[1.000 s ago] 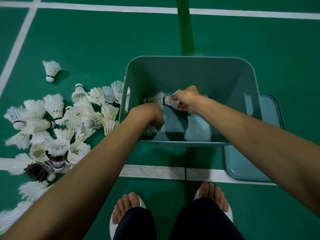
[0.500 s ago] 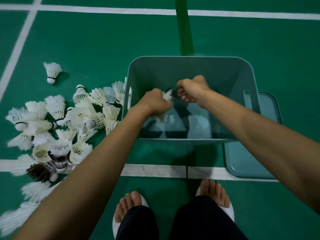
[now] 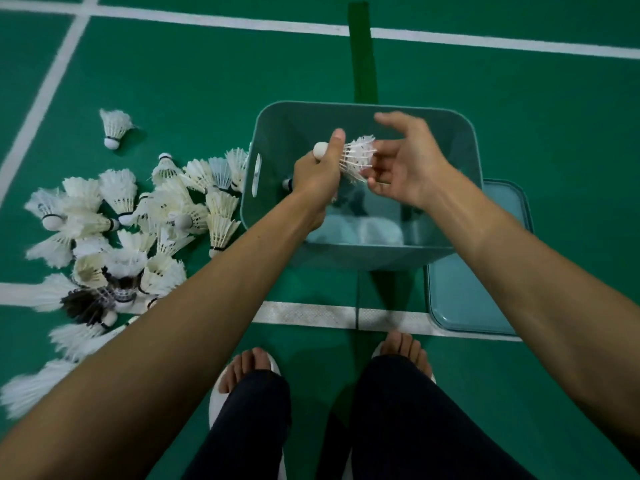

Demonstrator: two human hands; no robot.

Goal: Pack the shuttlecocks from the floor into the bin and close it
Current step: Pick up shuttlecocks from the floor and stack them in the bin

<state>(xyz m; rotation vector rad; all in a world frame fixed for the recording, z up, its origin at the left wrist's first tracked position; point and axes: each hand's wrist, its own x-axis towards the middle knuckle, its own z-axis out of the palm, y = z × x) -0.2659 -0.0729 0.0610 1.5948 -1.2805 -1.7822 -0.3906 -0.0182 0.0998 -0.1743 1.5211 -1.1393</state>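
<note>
A teal plastic bin (image 3: 360, 114) stands open on the green court floor. Over its mouth my left hand (image 3: 317, 174) grips a white feather shuttlecock (image 3: 358, 155), cork end pointing left. My right hand (image 3: 405, 161) hovers just to its right with fingers spread, fingertips near the feathers. A pile of white shuttlecocks (image 3: 138, 220) lies on the floor left of the bin, and one lone shuttlecock (image 3: 114, 128) sits apart at the upper left. The bin's lid (image 3: 485, 289) rests flat on the floor to the right of the bin.
A dark-feathered shuttlecock (image 3: 90, 304) lies in the pile's lower part. White court lines (image 3: 304, 315) cross the floor in front of the bin and behind it. My two feet in white sandals (image 3: 249, 372) stand just below the bin.
Both hands have risen from inside the bin to above its mouth. My left hand now holds up a shuttlecock and my right hand has opened its fingers.
</note>
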